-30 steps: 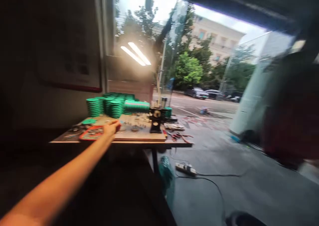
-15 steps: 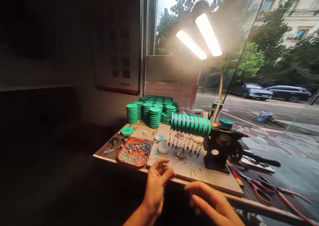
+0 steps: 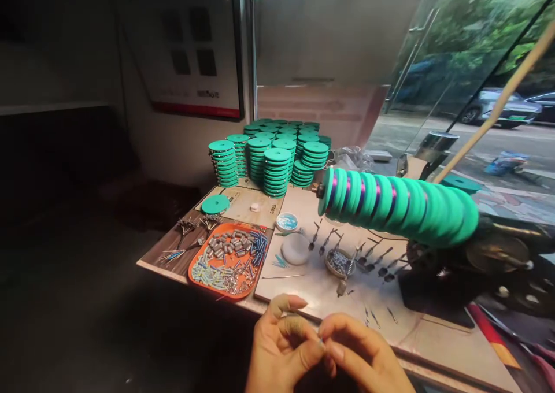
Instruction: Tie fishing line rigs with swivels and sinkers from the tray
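Note:
My left hand [image 3: 284,347] and my right hand [image 3: 364,355] meet at the bottom middle, just in front of the table's near edge. Both are closed in a pinch on one tiny piece between their fingertips, too small to name. Right behind them lies a pale work board [image 3: 329,292] with several small metal pins on it. An orange tray [image 3: 228,260] full of small grey and blue parts sits to the left of the board.
A row of green spools [image 3: 396,202] wound with purple thread sits on a black machine [image 3: 472,269] at the right. Stacks of green discs [image 3: 271,159] stand at the table's back. A small white dish [image 3: 295,248] and a round tin [image 3: 287,222] lie mid-table.
My left arm drew back from the far tray. The view closed in on the table and tilted down. Both hands came together in a pinch at the near edge.

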The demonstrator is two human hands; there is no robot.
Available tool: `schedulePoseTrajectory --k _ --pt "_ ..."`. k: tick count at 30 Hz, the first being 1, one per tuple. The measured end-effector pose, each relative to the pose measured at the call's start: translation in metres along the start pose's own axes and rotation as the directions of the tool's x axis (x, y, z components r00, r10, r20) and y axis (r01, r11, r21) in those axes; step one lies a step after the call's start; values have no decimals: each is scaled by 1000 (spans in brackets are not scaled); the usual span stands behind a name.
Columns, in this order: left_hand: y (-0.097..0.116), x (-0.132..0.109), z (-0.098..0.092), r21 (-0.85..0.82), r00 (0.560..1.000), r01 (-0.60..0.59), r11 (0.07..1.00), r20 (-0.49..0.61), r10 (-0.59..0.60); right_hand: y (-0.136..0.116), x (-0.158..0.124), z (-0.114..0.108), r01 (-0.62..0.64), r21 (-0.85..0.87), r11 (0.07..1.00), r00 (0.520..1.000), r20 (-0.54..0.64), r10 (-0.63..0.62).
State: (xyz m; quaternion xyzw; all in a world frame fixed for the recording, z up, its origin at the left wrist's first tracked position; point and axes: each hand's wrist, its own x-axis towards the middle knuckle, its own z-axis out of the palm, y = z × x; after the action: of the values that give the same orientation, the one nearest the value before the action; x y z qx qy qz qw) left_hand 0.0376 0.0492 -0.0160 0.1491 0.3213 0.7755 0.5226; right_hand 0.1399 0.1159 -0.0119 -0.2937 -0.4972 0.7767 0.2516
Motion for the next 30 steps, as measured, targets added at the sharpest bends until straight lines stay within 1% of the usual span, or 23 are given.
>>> schedulePoseTrajectory --k 4,6,8,12,14,16,18,20,22,24,25,27,30 --pt "-1 -6 -4 -92 997 81 992 24 -79 6 1 -6 36 13 999 989 141 -38" --pt "0 -7 -4 -103 994 110 989 34 -107 8 1 -6 54 18 998 981 188 -56" --pt "2 -8 -2 -101 992 123 987 32 -120 7 0 -4 64 29 998 984 167 -68" --pt "2 -7 3 -103 993 119 987 0 -120 1 -2 5 73 31 997 994 76 -75" --pt "2 -7 2 -93 993 114 989 -17 -116 0 -1 6 62 52 997 996 65 -65" --pt "4 -7 -3 -63 991 132 989 -18 -134 1 1 5 57 68 996 994 85 -62" --pt "8 -7 -10 25 986 169 985 9 -169 4 3 1 56 73 996 990 128 -65" --pt "14 -8 -16 186 980 179 966 59 -193 7 3 -3 52 68 996 985 161 -62" --pt "21 -8 -18 368 971 147 918 125 -205 9 3 -5 66 47 997 989 133 -71" --pt "26 -6 -15 502 957 106 858 184 -226 9 3 -7 92 10 996 992 87 -93" --pt "27 -5 -12 547 952 87 833 201 -232 9 3 -7 102 -1 995 992 80 -101" --pt "26 -3 -7 596 951 56 801 212 -224 9 3 -8 117 -9 993 987 108 -115" --pt "22 -1 -3 622 958 34 783 202 -202 10 5 -9 138 -2 990 977 163 -136"
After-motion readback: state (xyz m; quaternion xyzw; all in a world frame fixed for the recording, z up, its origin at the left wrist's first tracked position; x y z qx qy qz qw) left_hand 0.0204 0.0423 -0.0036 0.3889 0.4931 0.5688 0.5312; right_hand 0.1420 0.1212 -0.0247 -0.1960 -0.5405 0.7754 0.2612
